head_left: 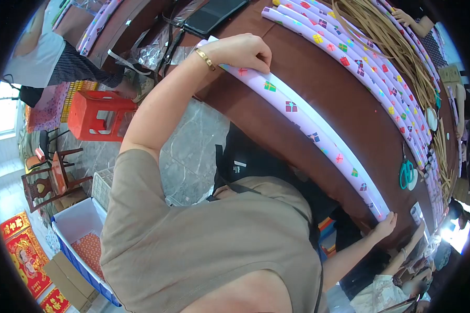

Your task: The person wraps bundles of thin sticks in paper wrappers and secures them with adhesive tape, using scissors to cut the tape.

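Note:
A long roll of white wrapping paper [313, 136] printed with colourful gift boxes lies along the near edge of the brown-covered table [318, 68]. My left hand [244, 52], with a gold bracelet at the wrist, rests at the roll's left end, its fingers curled in on the paper. At the opposite end, my right hand [385, 225] pinches the roll between thumb and fingers. Beyond the roll, teal-handled scissors [405, 175] lie close to a roll of tape [413, 180], nearer to my right hand.
Several finished-looking rolls [357, 68] are stacked across the table, beside brown strips [386, 36]. A dark tablet-like device [214, 15] with a strap lies at the upper left. A red stool [96, 116] and a white-blue bin [81, 229] stand on the floor. Other people work around the table.

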`<state>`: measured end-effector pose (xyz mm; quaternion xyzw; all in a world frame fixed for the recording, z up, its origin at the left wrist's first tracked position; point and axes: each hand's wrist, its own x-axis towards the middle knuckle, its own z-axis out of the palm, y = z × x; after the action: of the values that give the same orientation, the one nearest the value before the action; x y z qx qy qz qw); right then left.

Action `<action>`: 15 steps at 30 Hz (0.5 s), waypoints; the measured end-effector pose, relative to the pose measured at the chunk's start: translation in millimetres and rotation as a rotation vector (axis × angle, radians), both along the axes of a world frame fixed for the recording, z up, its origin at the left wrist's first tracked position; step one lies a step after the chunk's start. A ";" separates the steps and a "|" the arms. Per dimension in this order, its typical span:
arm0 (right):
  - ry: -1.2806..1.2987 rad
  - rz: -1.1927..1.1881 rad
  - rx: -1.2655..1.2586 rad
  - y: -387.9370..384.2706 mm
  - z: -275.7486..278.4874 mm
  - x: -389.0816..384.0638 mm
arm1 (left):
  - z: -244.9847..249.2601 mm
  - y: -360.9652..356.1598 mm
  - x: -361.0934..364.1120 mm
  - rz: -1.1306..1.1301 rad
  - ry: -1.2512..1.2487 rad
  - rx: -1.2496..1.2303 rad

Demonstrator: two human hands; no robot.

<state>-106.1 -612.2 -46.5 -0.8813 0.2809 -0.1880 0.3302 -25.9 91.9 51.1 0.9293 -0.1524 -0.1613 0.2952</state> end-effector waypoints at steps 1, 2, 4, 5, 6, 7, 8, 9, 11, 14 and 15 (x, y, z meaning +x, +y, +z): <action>-0.008 0.002 0.028 -1.8 -1.8 0.0 | 0.7 3.7 -0.4 0.006 -0.002 0.004; -0.009 0.010 0.033 -3.5 -3.3 -0.2 | 1.9 8.7 -1.3 0.005 -0.015 0.000; -0.022 0.015 0.025 -3.9 -3.2 -0.5 | 3.8 23.5 -1.8 0.012 -0.031 0.002; -0.024 0.022 0.033 -3.9 -3.8 -0.1 | 4.2 35.1 -1.2 0.050 0.014 0.005; -0.024 0.023 0.038 -5.7 -5.1 0.3 | 5.1 45.6 -1.3 0.088 0.060 0.008; -0.024 0.023 0.042 -7.8 -6.2 0.3 | 5.8 54.8 -1.8 0.095 0.059 0.015; -0.024 0.023 0.046 -10.1 -7.0 0.7 | 6.1 63.4 -2.4 0.095 0.072 -0.005; -0.024 0.023 0.050 -13.5 -8.8 1.3 | 9.4 67.5 -4.2 0.094 0.084 -0.026; -0.024 0.023 0.053 -19.6 -12.7 1.8 | 13.8 72.8 -7.1 0.131 0.106 0.018; -0.010 0.034 0.009 -24.4 -14.4 1.5 | 10.0 80.7 -7.4 0.135 0.105 0.032; -0.004 0.035 -0.016 -24.9 -14.1 1.9 | 6.3 82.4 -7.9 0.138 0.067 -0.010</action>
<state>-104.3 -637.0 -60.7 -0.8883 0.2633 -0.1859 0.3271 -33.9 174.3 57.4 0.9302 -0.0786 -0.1709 0.3153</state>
